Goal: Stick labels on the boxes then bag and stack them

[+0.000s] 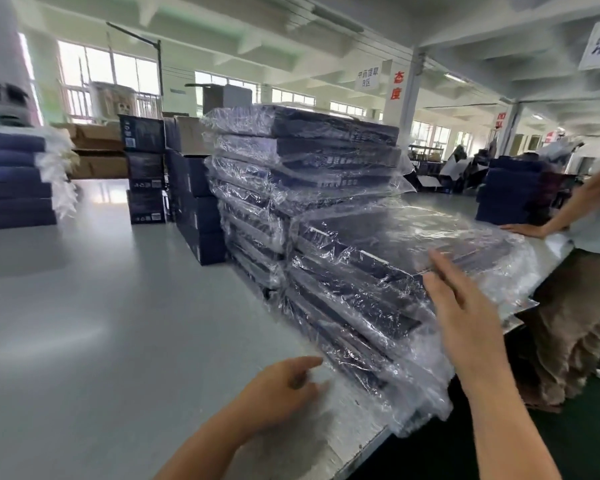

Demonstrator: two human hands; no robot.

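Grey table [101, 323] fills the near part of a big, bright workshop. Two piles of dark boxes in clear bags stand on it: a tall pile [291, 161] further back and a lower pile [354, 306] touching its front, out at the table's right edge. My right hand [465, 306] is up at the near edge of the lower pile's top box [395, 237], fingers straight and slightly apart, tips on the plastic. My left hand [284, 386] is low over the table by the pile's bottom corner, fingers loosely bent, holding nothing; it is blurred, so whether it touches the bag I cannot tell. Another person's hand [523, 230] rests at the far side.
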